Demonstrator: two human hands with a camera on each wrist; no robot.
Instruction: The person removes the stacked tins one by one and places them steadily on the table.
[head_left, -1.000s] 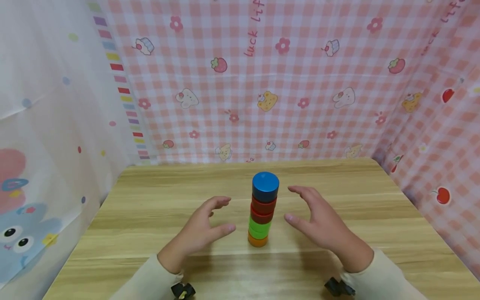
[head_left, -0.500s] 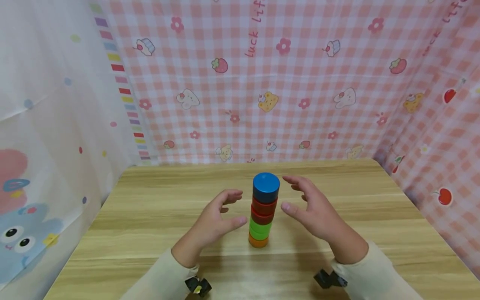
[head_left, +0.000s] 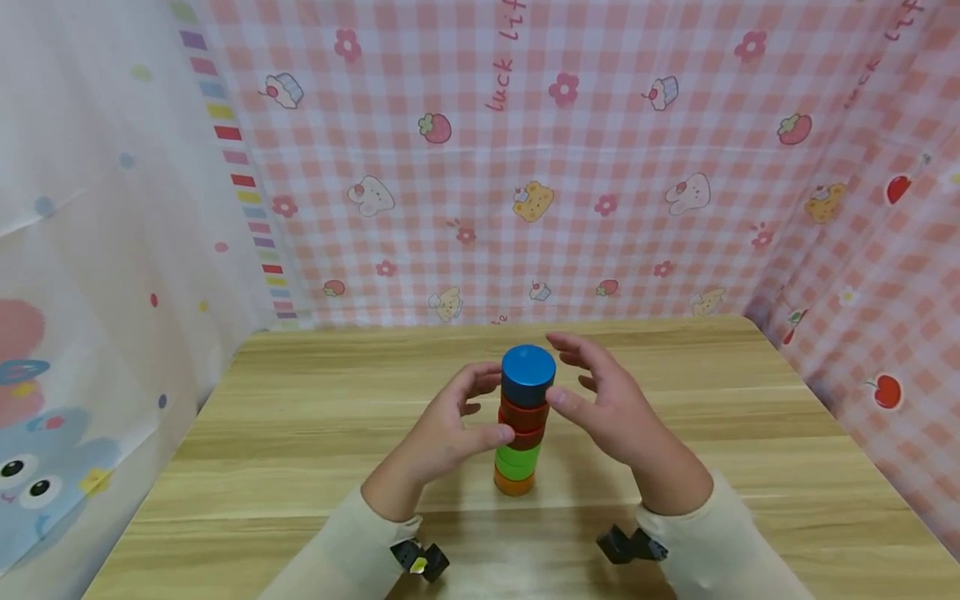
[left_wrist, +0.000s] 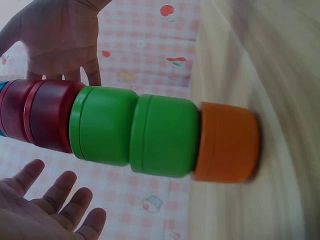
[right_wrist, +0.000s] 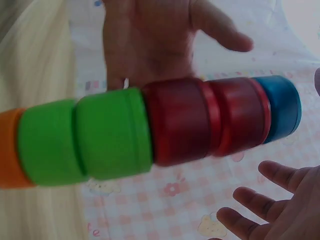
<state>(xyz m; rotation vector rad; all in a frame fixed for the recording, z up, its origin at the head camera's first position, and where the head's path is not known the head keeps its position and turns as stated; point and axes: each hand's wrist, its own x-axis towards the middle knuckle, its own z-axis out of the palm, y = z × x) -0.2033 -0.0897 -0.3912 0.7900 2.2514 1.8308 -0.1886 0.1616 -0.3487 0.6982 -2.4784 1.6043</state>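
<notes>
The left hand [head_left: 442,433] is held open beside the stack [head_left: 521,421], its fingers loosely spread and its thumb tip at the dark red caps; whether it touches them cannot be told. The right hand [head_left: 600,408] is open too, cupped on the other side, with its thumb against or just beside the joint between the blue cap [head_left: 528,375] and the upper red cap [head_left: 525,412]. Neither hand grips anything.

The stack stands upright between the two palms, near the middle of the bench [head_left: 300,417]. From the bottom it runs orange cap [left_wrist: 227,142], two green caps [left_wrist: 135,131], two dark red caps [right_wrist: 205,117], and the blue cap on top.

Pink checked cloth [head_left: 525,167] with cartoon prints hangs behind and to the right of the bench; a pale printed curtain [head_left: 90,250] hangs to the left.
</notes>
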